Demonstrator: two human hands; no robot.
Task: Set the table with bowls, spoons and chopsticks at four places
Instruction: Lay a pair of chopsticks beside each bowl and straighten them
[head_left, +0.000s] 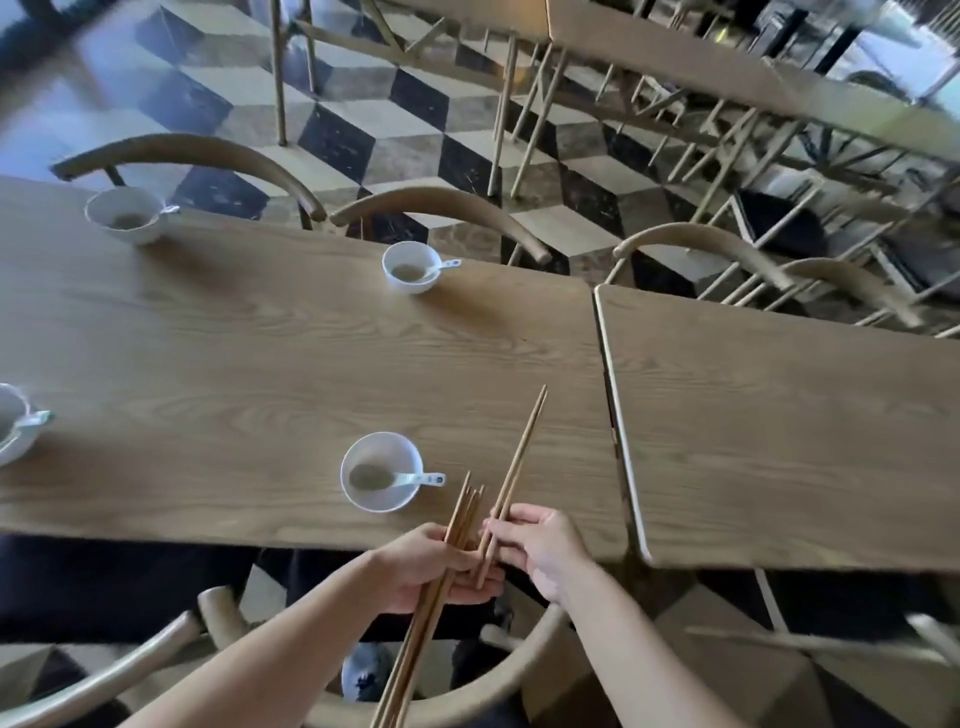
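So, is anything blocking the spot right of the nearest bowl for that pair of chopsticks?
Nothing visible. The right hand holds the chopstick pair over bare tabletop right of the nearest bowl; only its spoon handle points that way, short of them.

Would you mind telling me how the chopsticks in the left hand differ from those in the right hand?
The left hand grips a bundle of chopsticks trailing below the table edge. The right hand holds a single pair, pulled apart from the bundle and pointing out over the table. All are plain brown wood.
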